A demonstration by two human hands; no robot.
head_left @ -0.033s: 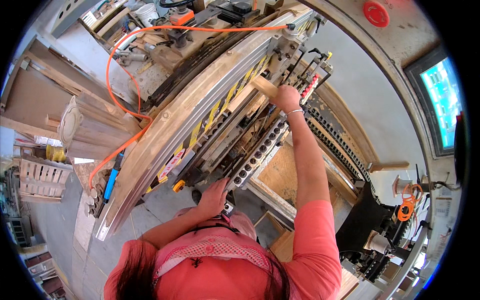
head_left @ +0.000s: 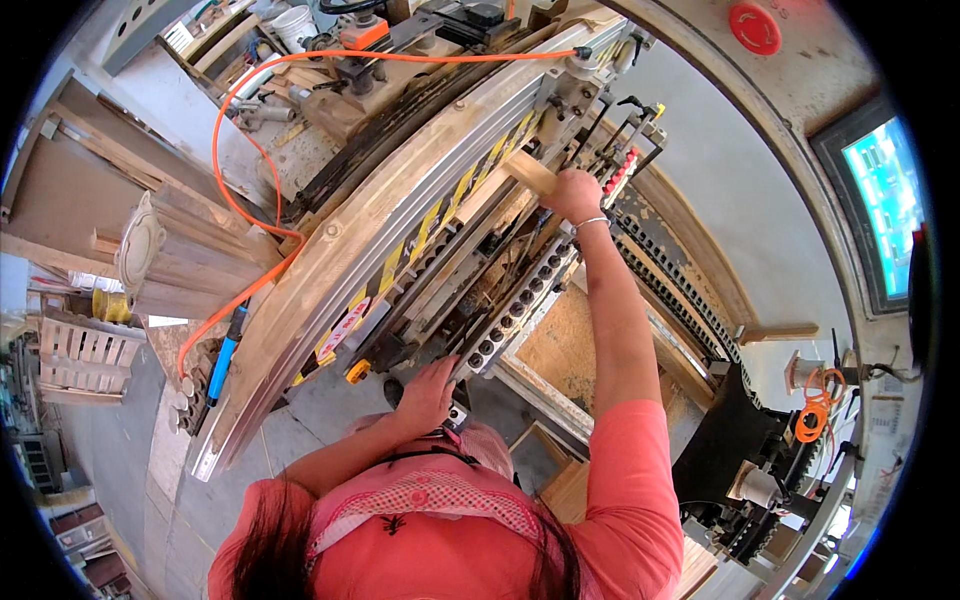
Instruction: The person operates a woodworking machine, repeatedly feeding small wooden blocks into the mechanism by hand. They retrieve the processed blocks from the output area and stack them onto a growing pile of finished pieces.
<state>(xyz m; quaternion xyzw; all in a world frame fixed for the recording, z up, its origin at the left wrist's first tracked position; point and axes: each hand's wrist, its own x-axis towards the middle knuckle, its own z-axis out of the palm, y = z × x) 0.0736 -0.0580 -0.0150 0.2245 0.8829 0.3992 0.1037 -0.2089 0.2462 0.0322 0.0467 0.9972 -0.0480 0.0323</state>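
My right hand (head_left: 575, 196), arm stretched far forward, is closed round the end of a short wooden piece (head_left: 530, 173). That piece sits over the machine bed beside a longer pale wooden strip (head_left: 482, 196). My left hand (head_left: 428, 393) is low and near my body, fingers stretched out against the near end of a rail with a row of round black knobs (head_left: 508, 323); I see nothing held in it. The undersides of its fingers are hidden. A small grey control box (head_left: 456, 416) shows just beside it.
A long metal beam (head_left: 330, 232) with yellow-black striping crosses on the left, an orange hose (head_left: 215, 160) looping over it. A red stop button (head_left: 754, 28) and a lit screen (head_left: 888, 208) are at the right. Wooden boards (head_left: 195, 250) stand at the left.
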